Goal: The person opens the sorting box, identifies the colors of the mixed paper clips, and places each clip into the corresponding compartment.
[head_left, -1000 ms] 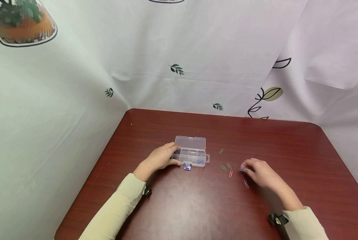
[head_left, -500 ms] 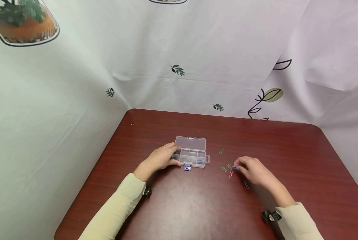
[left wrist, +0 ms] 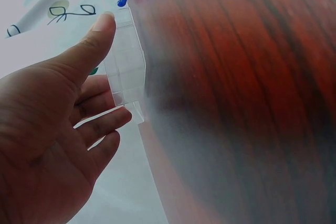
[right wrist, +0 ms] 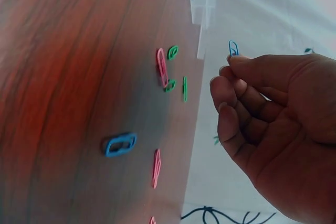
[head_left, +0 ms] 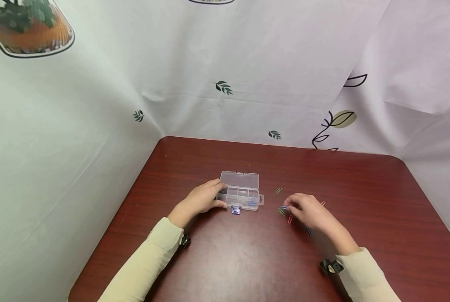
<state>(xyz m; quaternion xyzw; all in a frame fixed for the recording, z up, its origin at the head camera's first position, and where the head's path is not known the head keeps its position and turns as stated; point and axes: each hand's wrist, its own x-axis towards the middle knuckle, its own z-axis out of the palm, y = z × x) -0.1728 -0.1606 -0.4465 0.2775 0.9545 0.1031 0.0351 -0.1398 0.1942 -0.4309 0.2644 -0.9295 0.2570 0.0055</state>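
Note:
A clear plastic compartment box (head_left: 240, 180) lies on the table with its lid swung back and its blue latch (head_left: 236, 210) folded out in front. My left hand (head_left: 198, 200) holds its left end, thumb at the front wall and fingers round the side. One front right compartment has blue paper clips (head_left: 252, 203) in it. Between thumb and forefinger, my right hand (head_left: 309, 212) pinches a blue paper clip (right wrist: 233, 49), raised off the table to the right of the box. Below that hand, a pink paper clip (right wrist: 161, 67) and green paper clips (right wrist: 173, 52) lie loose.
Another blue paper clip (head_left: 309, 232) and a pink one (right wrist: 156, 168) lie nearer the right wrist. One green paper clip (head_left: 279, 190) sits farther back, right of the box. White patterned cloth (head_left: 270, 75) hangs behind and beside the dark red table (head_left: 225, 264).
My right hand has moved left toward the box, carrying the blue paper clip over the loose clips. A pink clip now shows behind it. The left hand and box have stayed put.

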